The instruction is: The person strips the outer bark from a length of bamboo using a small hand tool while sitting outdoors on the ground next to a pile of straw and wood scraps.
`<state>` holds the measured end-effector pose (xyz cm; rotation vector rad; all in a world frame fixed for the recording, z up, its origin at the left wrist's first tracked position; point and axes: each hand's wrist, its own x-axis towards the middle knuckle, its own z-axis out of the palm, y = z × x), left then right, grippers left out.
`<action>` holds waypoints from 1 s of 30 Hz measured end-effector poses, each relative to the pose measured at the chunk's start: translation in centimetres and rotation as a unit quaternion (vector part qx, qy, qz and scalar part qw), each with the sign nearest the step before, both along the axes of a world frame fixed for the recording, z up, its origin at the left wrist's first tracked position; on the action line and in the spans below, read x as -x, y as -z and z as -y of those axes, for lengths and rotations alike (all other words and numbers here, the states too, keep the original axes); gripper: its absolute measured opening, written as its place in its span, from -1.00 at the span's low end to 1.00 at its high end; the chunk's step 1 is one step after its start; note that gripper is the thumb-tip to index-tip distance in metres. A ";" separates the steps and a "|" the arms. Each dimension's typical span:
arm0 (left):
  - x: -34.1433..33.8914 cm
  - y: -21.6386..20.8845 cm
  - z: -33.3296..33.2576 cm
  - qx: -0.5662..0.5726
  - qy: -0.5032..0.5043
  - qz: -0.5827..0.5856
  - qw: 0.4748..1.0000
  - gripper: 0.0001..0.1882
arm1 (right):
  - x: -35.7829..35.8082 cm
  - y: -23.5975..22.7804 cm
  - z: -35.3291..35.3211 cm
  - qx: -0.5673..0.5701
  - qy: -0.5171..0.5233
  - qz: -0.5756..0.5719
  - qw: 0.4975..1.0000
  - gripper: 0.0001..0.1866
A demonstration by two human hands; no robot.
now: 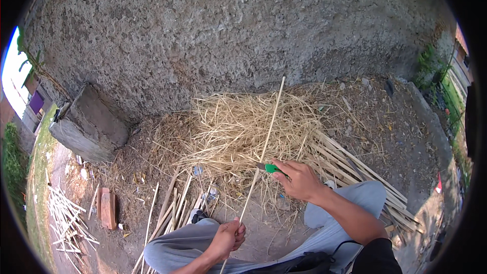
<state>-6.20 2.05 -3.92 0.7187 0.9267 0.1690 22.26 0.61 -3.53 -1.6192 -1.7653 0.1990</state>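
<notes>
A long, thin pale bamboo strip point(271, 124) slants up from my lap toward the wall. My left hand point(228, 239) is closed around its lower part, just above my crossed legs. In my right hand point(300, 180) is a utility knife point(276, 168) with a green handle, gripped with the fingers wrapped over it. Its dark blade points left and meets the strip around mid-length; how deep it bites, I cannot tell. Behind the strip lies a wide heap of curled, straw-coloured shavings point(228, 127).
A rough grey wall point(243, 35) rises behind the shavings. Bundled strips point(365, 170) lie by my right knee, more strips point(175, 203) beside my left leg, and a scattered white pile point(68, 220) farther left. A red brick point(106, 208) and a concrete block point(91, 127) stand left.
</notes>
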 end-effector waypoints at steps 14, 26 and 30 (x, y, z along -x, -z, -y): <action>5.1 6.4 4.5 -0.395 0.107 -0.155 0.899 -0.77 | -2.5 -0.5 -2.1 -0.003 0.097 -0.009 0.995 -0.67; 8.0 0.6 8.3 -0.414 0.046 -0.234 0.878 -0.57 | -4.2 -0.8 -2.3 0.104 0.102 -0.030 0.989 -0.67; 7.2 -0.4 7.5 -0.339 0.020 -0.234 0.911 -0.46 | -1.7 -1.1 -0.9 -0.004 0.039 -0.069 0.997 -0.68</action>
